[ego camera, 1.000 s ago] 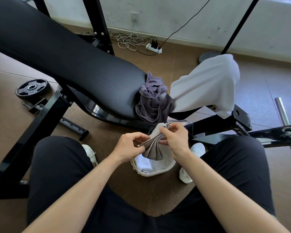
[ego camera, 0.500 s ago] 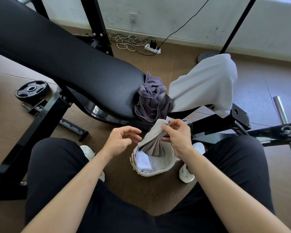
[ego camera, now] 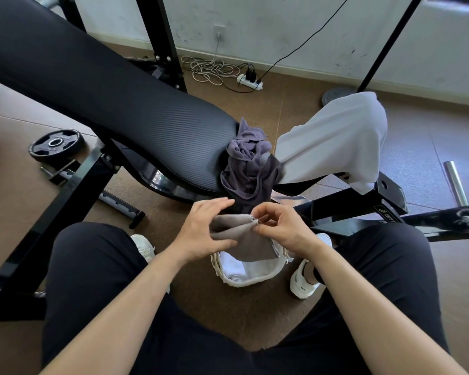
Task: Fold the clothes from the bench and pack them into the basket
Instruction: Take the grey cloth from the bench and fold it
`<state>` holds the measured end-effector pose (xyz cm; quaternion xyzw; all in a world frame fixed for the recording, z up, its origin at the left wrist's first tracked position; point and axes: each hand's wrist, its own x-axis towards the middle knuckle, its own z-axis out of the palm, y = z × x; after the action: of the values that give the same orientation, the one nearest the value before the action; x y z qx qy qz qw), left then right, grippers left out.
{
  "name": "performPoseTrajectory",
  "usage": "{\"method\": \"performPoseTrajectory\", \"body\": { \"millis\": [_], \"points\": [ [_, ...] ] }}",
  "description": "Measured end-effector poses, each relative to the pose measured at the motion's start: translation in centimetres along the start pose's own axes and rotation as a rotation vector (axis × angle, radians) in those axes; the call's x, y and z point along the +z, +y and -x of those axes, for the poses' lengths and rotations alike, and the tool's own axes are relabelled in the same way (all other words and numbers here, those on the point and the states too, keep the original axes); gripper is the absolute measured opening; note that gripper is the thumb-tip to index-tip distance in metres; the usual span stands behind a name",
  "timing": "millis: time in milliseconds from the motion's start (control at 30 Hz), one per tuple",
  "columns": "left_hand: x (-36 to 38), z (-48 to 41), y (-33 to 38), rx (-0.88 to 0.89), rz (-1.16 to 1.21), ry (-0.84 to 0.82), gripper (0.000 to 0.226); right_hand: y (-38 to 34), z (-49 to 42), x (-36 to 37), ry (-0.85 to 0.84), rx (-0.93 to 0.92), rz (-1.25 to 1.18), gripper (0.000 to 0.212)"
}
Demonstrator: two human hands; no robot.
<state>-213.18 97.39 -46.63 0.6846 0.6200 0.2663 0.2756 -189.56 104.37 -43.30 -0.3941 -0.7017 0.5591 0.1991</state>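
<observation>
From my remote seat the biggest thing I see is the black, ribbed, padded desk [ego camera: 119, 104] on its black steel frame, slanting from the upper left down to the middle. A white cloth garment [ego camera: 333, 142] is draped over the desk's right end. A crumpled purple-grey garment [ego camera: 251, 169] sits bunched beside it, in the dip where the long pad ends, and hangs over the desk's near edge. A black round weight plate [ego camera: 56, 143] lies on the brown floor under the desk's left side. Below the near edge, on the floor between the white shoes, stands a small white woven basket [ego camera: 255, 282]. A partly folded grey cloth [ego camera: 244, 239] is held just above the basket, its lower end dropping inside the rim. The right hand [ego camera: 284, 228] has its grip pinching the cloth's upper corner between thumb and fingertips. The left hand [ego camera: 203, 234] has its grip spread, fingers straight above the cloth's left edge and thumb beneath it. A folded white piece [ego camera: 233, 266] lies in the basket's left side.
</observation>
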Motion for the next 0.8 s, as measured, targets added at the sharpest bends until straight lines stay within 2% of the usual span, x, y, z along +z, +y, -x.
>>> {"method": "performPoseTrajectory", "body": {
  "millis": [33, 133, 267, 400, 567, 667, 800],
  "points": [
    [0.1, 0.0, -0.2, -0.02, -0.005, -0.048, 0.08, 0.0, 0.0, 0.0, -0.009, -0.003, -0.004, 0.014],
    [0.3, 0.0, -0.4, -0.15, 0.065, -0.155, 0.039, 0.2, -0.1, 0.0, 0.033, -0.001, 0.005, 0.012],
    [0.3, -0.1, -0.4, -0.211, 0.076, -0.147, 0.02, 1.0, -0.5, 0.1, 0.119, 0.031, -0.024, 0.012],
    [0.3, -0.4, -0.5, -0.258, 0.178, -0.053, 0.017, 1.3, -0.8, 0.3, 0.171, 0.056, -0.055, 0.018],
    [-0.2, -0.7, -0.2, -0.366, 0.473, 0.187, 0.025, 0.0, 0.0, 0.7, 0.116, -0.013, -0.013, 0.048],
    [-0.4, -0.5, 0.1, -0.389, 0.513, 0.278, 0.03, -0.9, 0.4, 1.5, -0.001, -0.059, 0.099, 0.055],
    [-0.5, -0.3, 0.4, -0.415, 0.552, 0.32, 0.034, -0.9, 0.3, 2.3, -0.116, -0.089, 0.393, 0.058]
  ]
}}
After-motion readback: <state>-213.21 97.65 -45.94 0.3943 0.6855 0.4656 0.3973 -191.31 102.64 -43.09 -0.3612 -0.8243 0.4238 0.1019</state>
